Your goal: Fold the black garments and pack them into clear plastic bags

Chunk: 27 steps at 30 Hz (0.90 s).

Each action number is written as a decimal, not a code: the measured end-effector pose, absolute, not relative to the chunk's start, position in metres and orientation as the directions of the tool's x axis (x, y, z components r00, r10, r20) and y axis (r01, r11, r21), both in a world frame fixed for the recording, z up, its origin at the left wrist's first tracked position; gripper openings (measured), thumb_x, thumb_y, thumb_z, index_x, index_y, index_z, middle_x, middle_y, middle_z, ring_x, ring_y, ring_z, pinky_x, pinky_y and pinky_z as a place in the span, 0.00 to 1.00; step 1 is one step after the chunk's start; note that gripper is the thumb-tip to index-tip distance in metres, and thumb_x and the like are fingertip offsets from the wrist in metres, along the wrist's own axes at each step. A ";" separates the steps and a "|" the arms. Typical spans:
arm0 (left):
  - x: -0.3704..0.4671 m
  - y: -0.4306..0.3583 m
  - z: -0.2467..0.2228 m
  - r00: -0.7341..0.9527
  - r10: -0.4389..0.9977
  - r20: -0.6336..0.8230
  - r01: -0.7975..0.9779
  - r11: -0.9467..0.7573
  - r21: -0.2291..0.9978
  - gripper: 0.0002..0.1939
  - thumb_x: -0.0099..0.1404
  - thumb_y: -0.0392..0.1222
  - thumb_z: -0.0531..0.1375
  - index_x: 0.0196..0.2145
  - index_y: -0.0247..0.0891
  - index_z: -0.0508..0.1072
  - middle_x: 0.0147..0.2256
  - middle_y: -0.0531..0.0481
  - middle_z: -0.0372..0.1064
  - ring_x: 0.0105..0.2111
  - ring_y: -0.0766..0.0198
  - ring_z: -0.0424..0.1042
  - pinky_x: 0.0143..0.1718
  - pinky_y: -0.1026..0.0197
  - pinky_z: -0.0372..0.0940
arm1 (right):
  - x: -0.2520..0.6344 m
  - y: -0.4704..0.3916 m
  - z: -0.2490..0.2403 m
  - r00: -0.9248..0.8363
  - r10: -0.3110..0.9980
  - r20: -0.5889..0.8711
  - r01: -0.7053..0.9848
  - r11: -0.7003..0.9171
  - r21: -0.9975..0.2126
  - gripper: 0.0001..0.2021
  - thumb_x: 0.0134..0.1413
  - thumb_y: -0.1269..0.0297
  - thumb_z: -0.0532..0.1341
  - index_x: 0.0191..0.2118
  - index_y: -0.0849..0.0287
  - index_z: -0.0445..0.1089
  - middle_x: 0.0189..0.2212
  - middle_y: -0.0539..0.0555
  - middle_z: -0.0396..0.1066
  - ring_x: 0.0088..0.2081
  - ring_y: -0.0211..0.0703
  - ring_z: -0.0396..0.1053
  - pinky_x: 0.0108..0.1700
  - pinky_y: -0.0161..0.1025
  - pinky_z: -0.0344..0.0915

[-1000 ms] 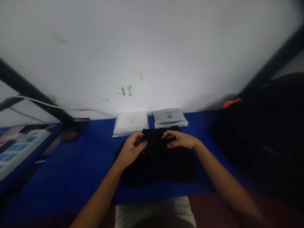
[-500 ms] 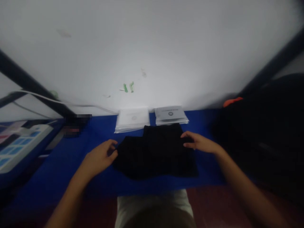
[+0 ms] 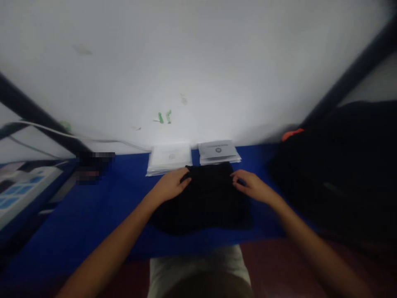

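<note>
A piece of black folded clothing (image 3: 207,203) lies on the blue-covered table in front of me; its exact kind is lost in the dark. At its upper left corner, my left hand (image 3: 172,185) is closed on the fabric, thumb on top. My right hand (image 3: 250,186) pinches the upper right edge with bent fingers. Just behind the clothing lie two stacks of flat packets: a white stack (image 3: 170,156) on the left and a greyish stack with a round dark mark (image 3: 218,151) on the right.
A large black heap (image 3: 350,174) fills the right side, with an orange piece (image 3: 292,134) at its edge. A white power strip (image 3: 26,188) with blue panels is at left. A pale cable (image 3: 102,140) runs along the wall (image 3: 217,62). The blue table cover (image 3: 102,215) spans the front.
My left hand has moved right and up, from the clothing's left end to its upper corner. The left section that stuck out is now largely hidden by my arm. My right hand's fingers have drawn closer together.
</note>
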<state>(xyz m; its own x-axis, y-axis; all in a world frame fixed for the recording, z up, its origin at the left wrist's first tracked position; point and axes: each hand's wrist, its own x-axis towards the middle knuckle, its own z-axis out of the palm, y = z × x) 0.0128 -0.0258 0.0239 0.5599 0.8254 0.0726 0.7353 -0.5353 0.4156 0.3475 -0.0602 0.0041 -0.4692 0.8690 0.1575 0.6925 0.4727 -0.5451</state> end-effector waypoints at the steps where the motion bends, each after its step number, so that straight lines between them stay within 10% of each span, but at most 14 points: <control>1: 0.013 -0.018 0.023 0.539 0.841 0.034 0.762 -0.505 0.406 0.09 0.70 0.45 0.52 0.40 0.39 0.68 0.38 0.46 0.73 0.37 0.56 0.72 0.38 0.57 0.63 | 0.348 -0.050 0.006 -0.457 0.874 0.168 0.689 0.466 -0.555 0.03 0.57 0.68 0.57 0.35 0.57 0.67 0.43 0.58 0.73 0.45 0.48 0.71 0.48 0.44 0.66; 9: 0.022 0.013 0.010 0.329 0.944 -0.004 0.926 -0.322 0.199 0.12 0.68 0.45 0.54 0.45 0.35 0.67 0.40 0.38 0.71 0.40 0.51 0.71 0.37 0.56 0.62 | 0.326 0.009 0.007 -0.346 0.916 0.201 0.843 0.398 -0.362 0.05 0.58 0.69 0.56 0.38 0.60 0.68 0.37 0.59 0.71 0.40 0.49 0.68 0.45 0.43 0.64; 15: 0.003 -0.025 0.006 0.560 0.819 0.124 0.790 -0.573 0.219 0.17 0.70 0.54 0.52 0.41 0.37 0.70 0.39 0.43 0.68 0.40 0.54 0.68 0.42 0.54 0.63 | 0.315 -0.028 0.007 -0.447 0.864 0.230 0.826 0.498 -0.265 0.12 0.62 0.60 0.55 0.47 0.59 0.68 0.44 0.63 0.67 0.48 0.57 0.64 0.52 0.51 0.61; 20: -0.015 -0.037 -0.001 0.599 0.796 0.086 0.713 -0.579 0.394 0.17 0.67 0.56 0.56 0.43 0.39 0.70 0.43 0.45 0.68 0.44 0.54 0.68 0.47 0.52 0.64 | 0.328 -0.050 0.001 -0.533 0.846 0.022 0.789 0.506 -0.349 0.17 0.59 0.52 0.60 0.48 0.58 0.69 0.41 0.60 0.70 0.44 0.54 0.67 0.47 0.49 0.64; 27: -0.012 -0.031 0.006 0.651 0.750 0.122 0.658 -0.636 0.404 0.09 0.68 0.46 0.55 0.41 0.39 0.70 0.42 0.45 0.67 0.45 0.54 0.66 0.48 0.51 0.63 | 0.346 -0.044 0.003 -0.454 0.885 0.106 0.658 0.413 -0.629 0.07 0.58 0.62 0.61 0.41 0.57 0.72 0.37 0.56 0.71 0.42 0.48 0.68 0.47 0.45 0.64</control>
<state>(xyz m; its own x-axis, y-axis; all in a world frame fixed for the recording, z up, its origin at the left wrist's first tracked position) -0.0115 -0.0307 0.0059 0.6506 0.7497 0.1216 0.6575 -0.6361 0.4038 0.3457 -0.0440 0.0028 -0.4539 0.8848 0.1058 0.6584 0.4130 -0.6293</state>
